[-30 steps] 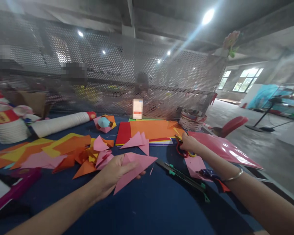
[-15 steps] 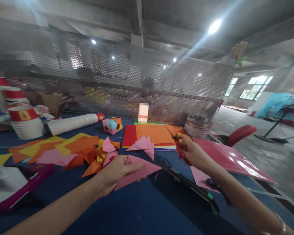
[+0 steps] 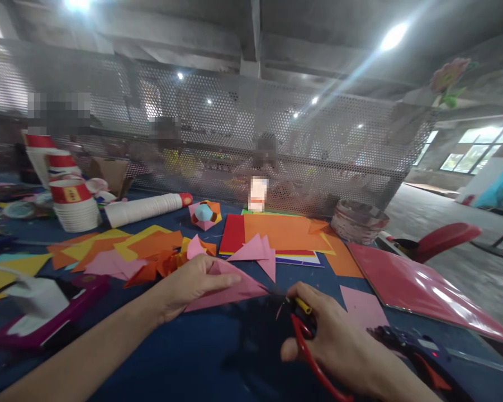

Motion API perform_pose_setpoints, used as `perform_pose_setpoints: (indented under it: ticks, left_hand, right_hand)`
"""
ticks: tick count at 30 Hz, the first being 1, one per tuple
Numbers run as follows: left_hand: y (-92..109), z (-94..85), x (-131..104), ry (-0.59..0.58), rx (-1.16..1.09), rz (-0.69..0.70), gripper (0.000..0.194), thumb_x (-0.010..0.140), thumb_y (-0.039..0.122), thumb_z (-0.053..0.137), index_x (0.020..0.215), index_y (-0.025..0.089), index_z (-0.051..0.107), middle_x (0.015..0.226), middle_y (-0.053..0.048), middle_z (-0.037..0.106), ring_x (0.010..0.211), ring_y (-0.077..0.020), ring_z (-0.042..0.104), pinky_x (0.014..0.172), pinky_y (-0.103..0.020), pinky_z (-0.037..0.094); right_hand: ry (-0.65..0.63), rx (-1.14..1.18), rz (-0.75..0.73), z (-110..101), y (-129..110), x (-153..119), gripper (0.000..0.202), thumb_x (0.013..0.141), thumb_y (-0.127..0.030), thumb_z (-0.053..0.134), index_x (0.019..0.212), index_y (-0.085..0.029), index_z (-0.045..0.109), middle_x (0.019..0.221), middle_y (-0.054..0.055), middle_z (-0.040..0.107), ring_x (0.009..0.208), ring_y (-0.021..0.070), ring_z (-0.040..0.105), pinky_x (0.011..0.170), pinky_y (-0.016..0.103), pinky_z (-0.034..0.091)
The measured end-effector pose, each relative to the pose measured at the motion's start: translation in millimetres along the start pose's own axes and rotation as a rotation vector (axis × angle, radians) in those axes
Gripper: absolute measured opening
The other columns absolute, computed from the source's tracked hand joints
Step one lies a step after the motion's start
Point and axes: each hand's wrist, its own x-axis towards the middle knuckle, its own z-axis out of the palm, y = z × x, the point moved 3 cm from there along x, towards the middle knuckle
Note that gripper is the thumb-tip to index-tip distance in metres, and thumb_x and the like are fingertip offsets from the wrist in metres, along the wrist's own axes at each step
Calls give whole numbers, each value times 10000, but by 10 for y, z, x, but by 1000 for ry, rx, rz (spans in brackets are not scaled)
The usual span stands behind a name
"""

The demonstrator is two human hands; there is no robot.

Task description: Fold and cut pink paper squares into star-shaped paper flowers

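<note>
My left hand [image 3: 193, 285] grips a folded pink paper triangle [image 3: 230, 290], thumb on top, its pointed end facing right. My right hand [image 3: 327, 329] is closed around scissors [image 3: 305, 338] with red handles and a yellow part near the pivot. Their dark, blurred blades point left and reach the tip of the pink paper. Whether they are cutting into it I cannot tell. Just behind the left hand lie orange and yellow folded pieces [image 3: 170, 262]. More folded pink triangles [image 3: 257, 249] rest in front of the hands.
Coloured paper sheets [image 3: 276, 231] are stacked ahead. Paper cups [image 3: 73, 204], loose paper pieces and a purple-based object [image 3: 84, 304] stand left. To the right are a basket [image 3: 358, 220], a glossy red packet [image 3: 436, 285] and a dark tool [image 3: 419, 346]. A perforated screen [image 3: 218, 128] stands behind.
My right hand has brought the scissors down and left to the pink paper's tip, turning them to point left. The left hand still holds the paper. The view has swung slightly left.
</note>
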Motion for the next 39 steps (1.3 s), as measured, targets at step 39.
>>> perform_pose_setpoints:
  ticks: [39]
  left_hand:
    - [7, -23, 5, -60, 214, 16, 283, 743, 411, 679, 906, 188, 739, 754, -37, 731, 588, -116, 583, 510, -187, 398]
  right_hand:
    - [60, -44, -92, 97, 11, -56, 580, 498, -561, 822, 906, -267, 535, 838, -51, 571, 695, 166, 526, 581, 261, 351]
